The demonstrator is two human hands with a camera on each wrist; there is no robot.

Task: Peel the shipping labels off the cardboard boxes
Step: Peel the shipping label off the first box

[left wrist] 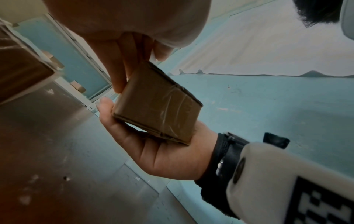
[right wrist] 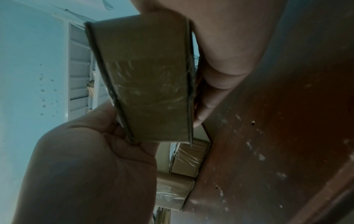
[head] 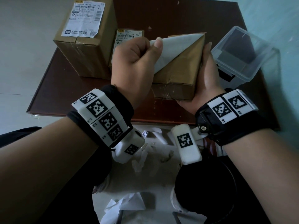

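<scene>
The small cardboard box (head: 179,68) is held up above the worktop (head: 68,88), likely so the label (head: 168,49) can be pulled away against a steady grip. The right hand (head: 208,78) cradles the box, fingers wrapped along its side. The left hand (head: 134,62), curled tight, pinches the label's lifted corner, about half peeled.

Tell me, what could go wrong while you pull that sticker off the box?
The shipping label is only part peeled, with the left hand pinching its lifted corner; a fast pull might tear it and leave bits stuck. The right hand holds the small cardboard box above the table, so a hard tug could yank it loose. It might then bump the clear plastic container close beside it.
</scene>
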